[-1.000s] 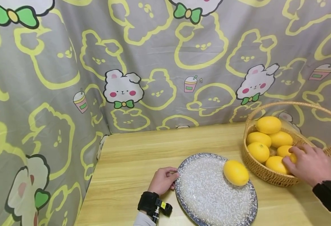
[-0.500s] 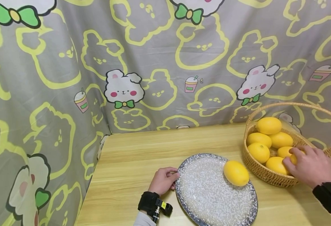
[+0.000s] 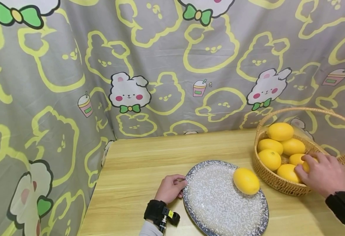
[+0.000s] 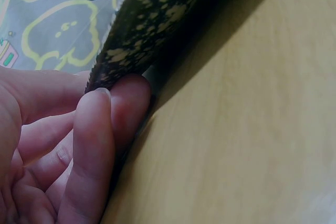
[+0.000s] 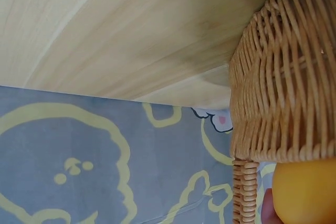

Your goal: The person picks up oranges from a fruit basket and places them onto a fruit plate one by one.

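Note:
A speckled blue-rimmed plate [image 3: 219,209] lies on the wooden table, with one yellow lemon [image 3: 245,180] on its right side. My left hand [image 3: 170,188] pinches the plate's left rim; in the left wrist view the fingers [image 4: 105,124] curl under the dark rim [image 4: 152,30]. A wicker basket [image 3: 271,180] at the right holds several lemons [image 3: 279,131]. My right hand [image 3: 322,173] reaches into the basket and its fingers curl round a lemon [image 3: 297,158]. The right wrist view shows the basket wall [image 5: 283,87] and part of a lemon [image 5: 304,192].
A grey curtain with yellow bear outlines [image 3: 160,65] hangs behind and to the left of the table [image 3: 137,164]. The basket's arched handle [image 3: 308,109] rises over the fruit. The table's left edge runs near the curtain.
Almost nothing has moved; the view has shifted very slightly, and both hands stay where they were.

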`<action>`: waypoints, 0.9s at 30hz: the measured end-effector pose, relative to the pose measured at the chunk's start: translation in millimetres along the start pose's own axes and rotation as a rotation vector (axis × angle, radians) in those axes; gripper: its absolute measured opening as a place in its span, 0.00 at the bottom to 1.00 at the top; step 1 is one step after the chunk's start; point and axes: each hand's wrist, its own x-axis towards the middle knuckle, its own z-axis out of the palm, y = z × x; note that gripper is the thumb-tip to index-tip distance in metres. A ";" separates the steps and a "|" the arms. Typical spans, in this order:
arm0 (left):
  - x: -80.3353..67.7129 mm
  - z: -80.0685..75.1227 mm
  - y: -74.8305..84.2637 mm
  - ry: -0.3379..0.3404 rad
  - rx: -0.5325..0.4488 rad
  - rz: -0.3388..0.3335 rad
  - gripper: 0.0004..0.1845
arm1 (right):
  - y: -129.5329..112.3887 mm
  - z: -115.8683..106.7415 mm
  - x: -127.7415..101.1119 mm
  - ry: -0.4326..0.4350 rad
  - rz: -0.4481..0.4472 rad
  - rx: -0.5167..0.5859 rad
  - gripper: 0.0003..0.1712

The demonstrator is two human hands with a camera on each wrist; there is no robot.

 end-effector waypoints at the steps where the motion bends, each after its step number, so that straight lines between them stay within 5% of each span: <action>1: -0.1 0.0 -0.1 0.000 -0.001 0.001 0.18 | -0.2 0.1 -0.2 0.001 0.002 0.001 0.21; 27: -0.8 -0.5 0.2 -0.003 -0.013 0.018 0.18 | -1.7 -6.3 2.6 -0.031 -0.060 -0.081 0.22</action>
